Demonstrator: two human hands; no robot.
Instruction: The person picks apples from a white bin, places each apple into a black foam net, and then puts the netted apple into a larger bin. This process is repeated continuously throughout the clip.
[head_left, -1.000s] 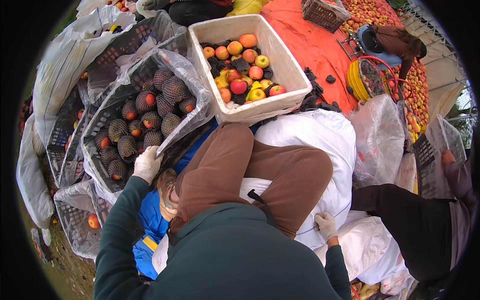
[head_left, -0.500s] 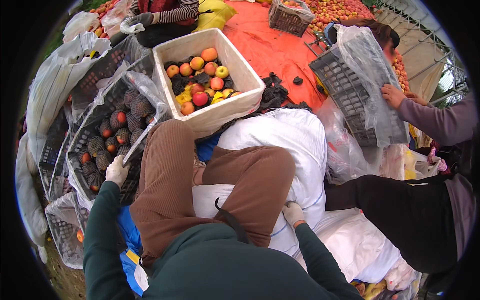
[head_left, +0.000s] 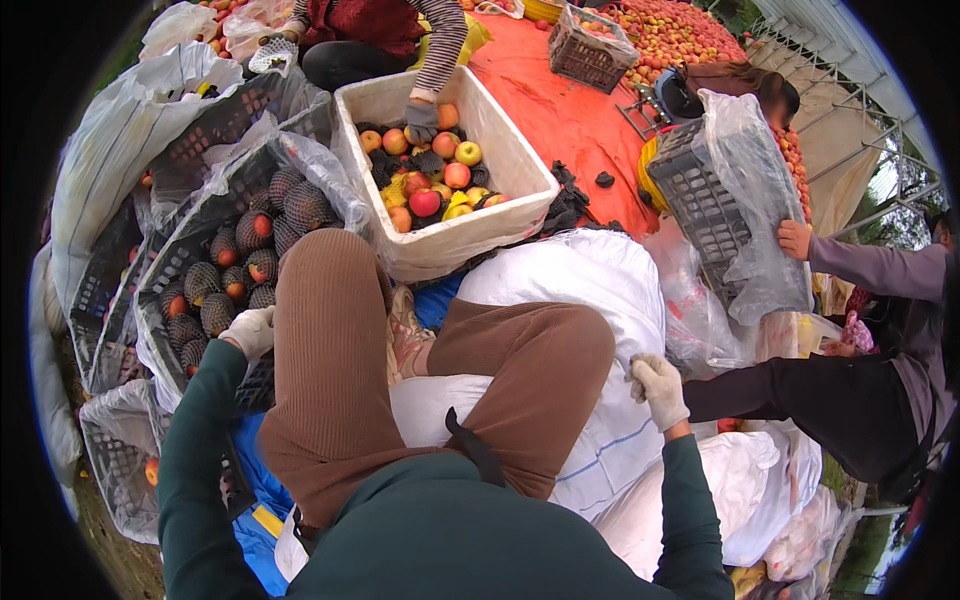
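My left hand (head_left: 252, 332), in a white glove, is closed at the near edge of a dark plastic crate (head_left: 262, 385) lined with clear plastic. Inside lie several apples (head_left: 236, 285) in black foam nets. My gloved right hand (head_left: 658, 390) is raised beside my right knee, above a white woven sack (head_left: 610, 440). Its fingers are curled together; what they hold, if anything, I cannot make out. Ahead of my knees stands a white foam box (head_left: 440, 255) with loose apples (head_left: 424, 202) and black nets. A co-worker's grey-gloved hand (head_left: 421, 118) reaches into it.
At the right a co-worker's hand (head_left: 795, 240) touches a tilted dark crate (head_left: 705, 190) with a plastic liner. Black foam nets (head_left: 568, 200) lie on an orange tarp (head_left: 525, 100). Beyond is a large apple heap (head_left: 670, 40). More lined crates (head_left: 120, 440) stand at my left.
My right hand has lifted off the sack, up and to the right. My left hand has shifted slightly right along the crate. The far co-worker's hand has come into the foam box.
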